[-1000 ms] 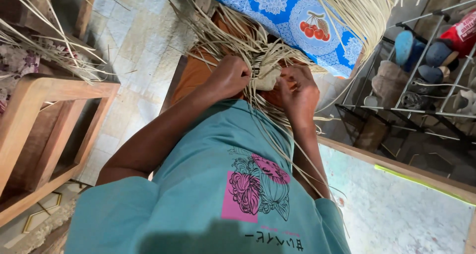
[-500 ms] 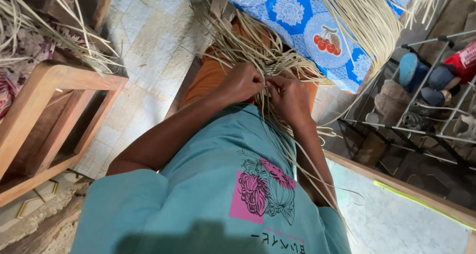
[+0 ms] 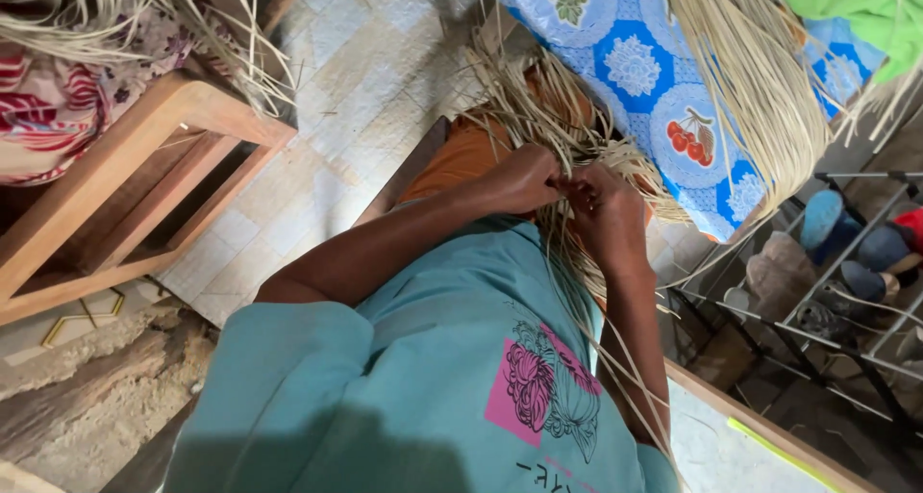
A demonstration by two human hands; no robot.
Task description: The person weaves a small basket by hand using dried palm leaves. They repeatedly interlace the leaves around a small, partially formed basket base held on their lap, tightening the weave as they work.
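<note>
My left hand [image 3: 524, 178] and my right hand [image 3: 608, 214] meet in front of my teal shirt [image 3: 423, 387], fingertips touching. Both are closed on thin pale straw strips [image 3: 553, 127] that fan out above my orange-clad lap [image 3: 461, 156]. More strips trail down past my right forearm toward the lower right. The spot where the fingers pinch the strips is partly hidden by my knuckles.
A blue cloth with flower and cherry prints [image 3: 654, 79] lies just beyond the hands, with a thick straw bundle [image 3: 760, 89] and a green cloth [image 3: 860, 12] over it. A wooden frame [image 3: 125, 166] stands at left on the tiled floor [image 3: 356, 79]. A metal rack with shoes [image 3: 836, 262] stands at right.
My hands have come closer together on the strips and now touch. The view has shifted slightly, so the wooden frame and the blue cloth sit differently in it.
</note>
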